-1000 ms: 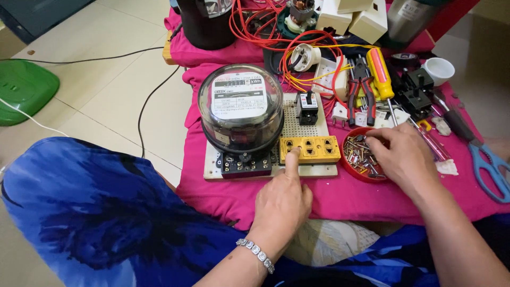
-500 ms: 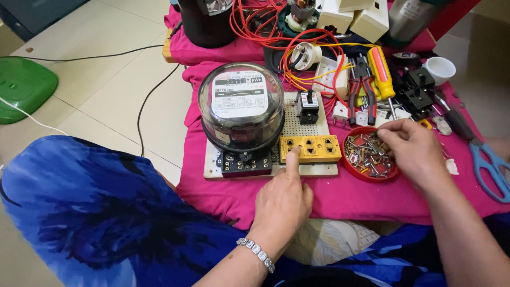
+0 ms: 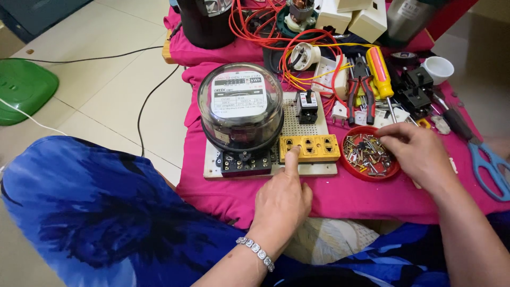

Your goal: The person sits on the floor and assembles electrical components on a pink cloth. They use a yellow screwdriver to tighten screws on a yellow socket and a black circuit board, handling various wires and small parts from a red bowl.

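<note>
A white perforated board (image 3: 297, 126) lies on a pink cloth (image 3: 345, 196). On it stand a round glass-domed electric meter (image 3: 240, 106), a small black breaker (image 3: 306, 106) and a yellow socket strip (image 3: 311, 148). My left hand (image 3: 282, 199) rests at the board's front edge, its index finger pressing the left end of the socket strip. My right hand (image 3: 417, 154) reaches into a red dish (image 3: 369, 155) full of screws, fingertips pinched together among them; what they pinch is hidden.
Behind the board lie red and yellow wires (image 3: 313, 53), pliers (image 3: 361, 87), a yellow screwdriver (image 3: 380, 69), black switch parts (image 3: 414, 90) and a white cup (image 3: 439, 68). Blue scissors (image 3: 486, 167) lie at the right. A green stool (image 3: 24, 90) stands on the tiled floor.
My right hand has shifted left and down over the red screw dish, fingers dipping into the screws. My left hand stays on the socket strip.
</note>
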